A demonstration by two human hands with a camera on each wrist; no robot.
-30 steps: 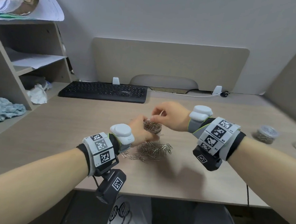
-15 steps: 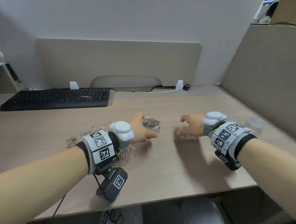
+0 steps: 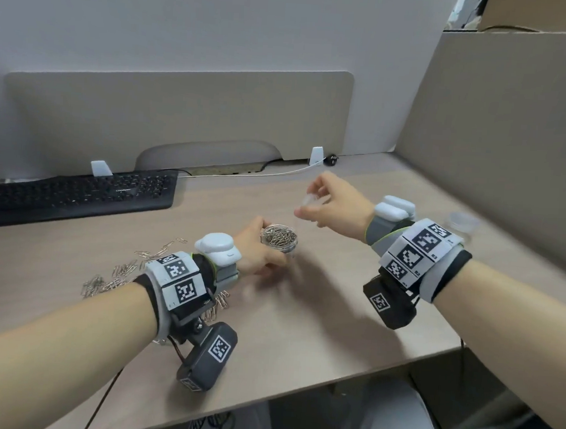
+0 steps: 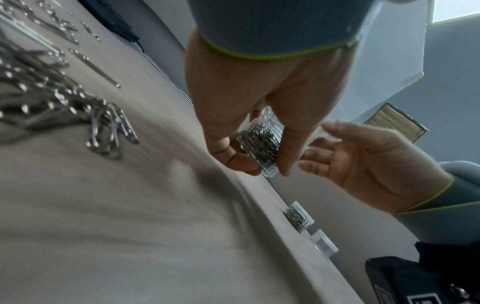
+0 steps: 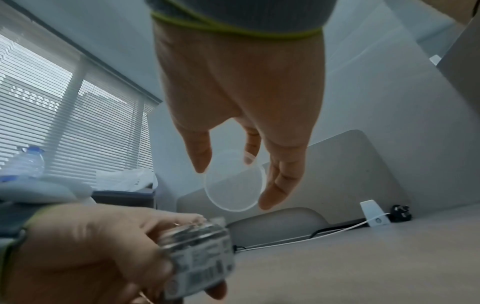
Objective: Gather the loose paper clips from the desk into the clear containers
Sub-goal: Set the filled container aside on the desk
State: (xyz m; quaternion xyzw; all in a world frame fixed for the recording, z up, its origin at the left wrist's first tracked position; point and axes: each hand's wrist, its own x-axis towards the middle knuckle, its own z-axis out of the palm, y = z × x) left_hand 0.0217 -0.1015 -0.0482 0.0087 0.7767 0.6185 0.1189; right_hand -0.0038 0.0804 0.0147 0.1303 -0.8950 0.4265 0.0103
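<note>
My left hand [image 3: 259,249] grips a small clear container [image 3: 279,238] heaped with silver paper clips, just above the desk; the left wrist view shows fingers and thumb round the container [image 4: 259,144], and the right wrist view shows its labelled side [image 5: 200,257]. My right hand [image 3: 325,205] is raised up and to the right of it, pinching a round clear lid [image 3: 310,199] by its rim; the lid [image 5: 235,185] shows plainly in the right wrist view. Loose paper clips [image 3: 122,271] lie scattered and piled on the desk to the left, partly hidden by my left wrist.
A black keyboard [image 3: 74,195] lies at the back left, with a white cable [image 3: 277,172] along the rear edge. Another clear container [image 3: 461,222] stands at the right by the partition; the left wrist view shows two containers [image 4: 298,218] there. The desk's front edge [image 3: 331,376] runs near my wrists.
My right hand went from above the container out to the desk on the right, and has now lifted with a clear lid toward the container. The left hand kept hold of the container.
</note>
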